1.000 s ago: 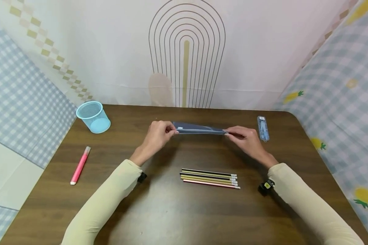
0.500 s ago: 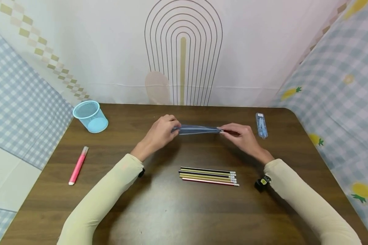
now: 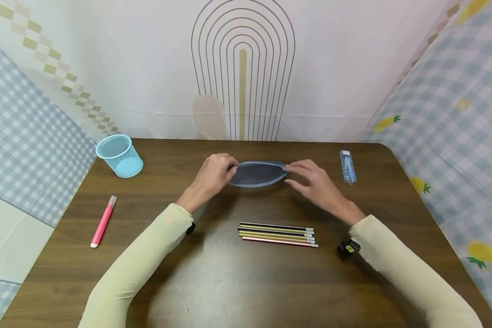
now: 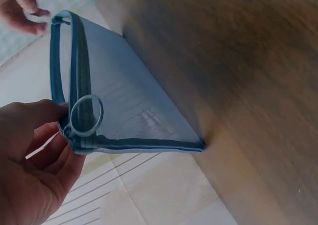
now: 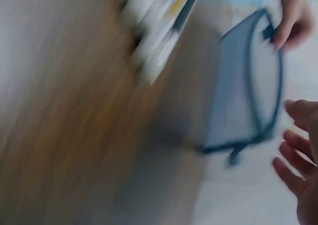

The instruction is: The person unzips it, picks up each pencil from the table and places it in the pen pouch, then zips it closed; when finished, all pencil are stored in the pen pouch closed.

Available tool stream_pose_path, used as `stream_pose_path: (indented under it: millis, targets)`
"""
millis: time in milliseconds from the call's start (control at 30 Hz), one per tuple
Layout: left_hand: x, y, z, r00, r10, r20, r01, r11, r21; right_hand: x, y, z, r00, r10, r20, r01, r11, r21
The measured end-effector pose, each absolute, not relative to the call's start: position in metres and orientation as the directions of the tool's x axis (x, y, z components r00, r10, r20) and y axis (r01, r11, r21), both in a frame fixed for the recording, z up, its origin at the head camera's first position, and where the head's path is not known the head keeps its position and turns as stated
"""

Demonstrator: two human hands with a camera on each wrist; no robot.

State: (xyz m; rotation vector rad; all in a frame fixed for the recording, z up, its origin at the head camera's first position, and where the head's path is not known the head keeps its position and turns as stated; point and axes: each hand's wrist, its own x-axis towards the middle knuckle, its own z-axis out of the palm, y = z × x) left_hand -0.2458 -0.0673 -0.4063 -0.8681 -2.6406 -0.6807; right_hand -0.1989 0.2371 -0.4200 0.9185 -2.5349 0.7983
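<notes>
A translucent blue mesh zipper pouch (image 4: 131, 93) stands on the table with its mouth spread wide. Its left end is pinched between the thumb and fingers of my left hand (image 3: 214, 175), close to a round pull ring (image 4: 86, 115). My right hand (image 3: 317, 187) is at the pouch's right end, fingers parted and thumb lowered; in the right wrist view these fingers (image 5: 293, 155) look apart from the zipper edge. Toward me from the pouch lies a row of several pencils (image 3: 276, 235), eraser ends to the right.
A light blue mesh cup (image 3: 120, 157) stands at the back left. Before it lies a pink marker (image 3: 103, 223). A slim blue case (image 3: 347, 166) lies at the back right. Patterned cloth (image 3: 147, 68) hangs behind the wooden table (image 3: 229, 282).
The pouch mouth has gone from a narrow slit to a wide oval. My right hand has let go of its right end and its fingers have spread. The left hand keeps its pinch.
</notes>
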Motion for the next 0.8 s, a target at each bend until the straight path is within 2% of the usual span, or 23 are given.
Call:
stream_pose_path:
  millis: [67,167,233,300,600,800]
  targets:
    - [-0.245,-0.067,-0.406,-0.795,0.476,0.377,0.599,0.713,0.364,-0.187,0.227,-0.412,-0.726,-0.568,0.387,-0.686,0.631,-0.362]
    - [-0.244,-0.066,-0.408,-0.810,0.479,0.339,0.583,0.718,0.380,-0.171,0.214,-0.407,-0.694,-0.699,0.176,-0.710,0.622,-0.330]
    - [-0.243,-0.065,-0.409,-0.818,0.480,0.317,0.574,0.722,0.386,-0.163,0.208,-0.408,-0.667,-0.743,0.044,-0.715,0.623,-0.318]
    - [-0.242,-0.065,-0.410,-0.824,0.477,0.304,0.565,0.725,0.394,-0.158,0.204,-0.412,-0.655,-0.755,-0.031,-0.714,0.632,-0.302]
    - [-0.244,-0.066,-0.412,-0.811,0.496,0.310,0.584,0.717,0.380,-0.155,0.202,-0.421,-0.669,-0.735,-0.110,-0.677,0.664,-0.318]
    - [-0.245,-0.067,-0.411,-0.808,0.506,0.302,0.589,0.718,0.372,-0.156,0.199,-0.423,-0.671,-0.732,-0.115,-0.681,0.671,-0.294]
